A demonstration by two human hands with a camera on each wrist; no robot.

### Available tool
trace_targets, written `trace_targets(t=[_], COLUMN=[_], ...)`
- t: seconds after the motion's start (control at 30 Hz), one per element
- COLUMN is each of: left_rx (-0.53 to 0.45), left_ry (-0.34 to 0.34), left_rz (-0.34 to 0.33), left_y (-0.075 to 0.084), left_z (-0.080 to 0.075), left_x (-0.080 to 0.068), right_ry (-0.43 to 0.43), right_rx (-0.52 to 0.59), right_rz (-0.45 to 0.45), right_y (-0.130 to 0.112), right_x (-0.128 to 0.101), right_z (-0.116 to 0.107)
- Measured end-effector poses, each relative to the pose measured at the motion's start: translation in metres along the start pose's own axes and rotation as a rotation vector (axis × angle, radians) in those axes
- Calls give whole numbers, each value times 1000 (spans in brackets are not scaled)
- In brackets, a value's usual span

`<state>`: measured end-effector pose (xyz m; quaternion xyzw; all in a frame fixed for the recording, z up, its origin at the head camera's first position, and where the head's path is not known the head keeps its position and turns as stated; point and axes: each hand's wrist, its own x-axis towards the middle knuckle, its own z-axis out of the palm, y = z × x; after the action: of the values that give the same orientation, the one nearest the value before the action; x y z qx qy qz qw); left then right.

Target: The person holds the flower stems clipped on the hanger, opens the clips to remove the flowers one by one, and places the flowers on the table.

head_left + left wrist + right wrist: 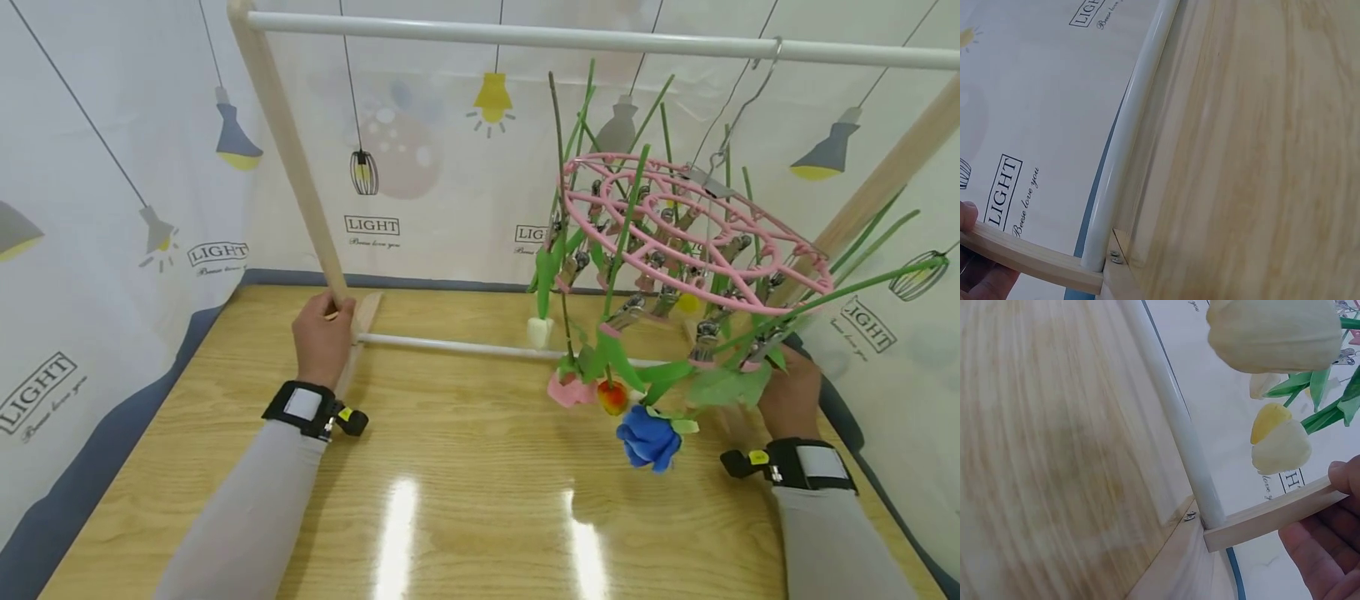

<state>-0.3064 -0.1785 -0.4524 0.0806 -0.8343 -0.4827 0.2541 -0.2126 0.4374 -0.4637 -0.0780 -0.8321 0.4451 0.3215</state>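
My left hand [322, 337] grips the lower end of the left wooden post [300, 183] of a rack, thumb and fingers on either side of it. Over on the right, my right hand [793, 392] holds the right post [1272, 515] near its foot, partly behind leaves in the head view. From the white top rail [525, 35] a round pink clip hanger [720, 275] hangs by a metal hook. Its clips hold artificial flowers head down, among them a blue rose [649, 437], a pink flower [572, 389] and white tulips [1282, 447].
A white lower rail [465, 346] joins the posts just above the wooden table [480, 517]. Behind stands a pale cloth backdrop [450, 233] printed with lamps and the word LIGHT. Flower stems [877, 283] stick out past the hanger's right side.
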Motion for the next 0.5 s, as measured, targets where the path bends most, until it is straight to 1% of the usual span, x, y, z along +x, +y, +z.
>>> trace_targets(t=[0.03,0.07,0.2,0.3,0.37,0.5], left_rx=[4,5,10,11,14,19], left_ry=[0,1,6,11,17,32], left_rz=[-8,-16,-30,-31,-31,-19], left_y=[0,-1,-4,-5,-6,-8], left_z=[-2,-3,-9,-13,-15,-20], left_x=[0,0,0,0,1,1], right_ry=[-5,-2,-19,-20,-24,-44], right_rx=[-26,-86,-76,-101,-69,92], right_rz=[5,-12,16,10,25,107], right_y=[-1,-1,-5,-7,-8,-14], right_x=[0,1,4,5,6,8], right_z=[2,5,13,19,22,26])
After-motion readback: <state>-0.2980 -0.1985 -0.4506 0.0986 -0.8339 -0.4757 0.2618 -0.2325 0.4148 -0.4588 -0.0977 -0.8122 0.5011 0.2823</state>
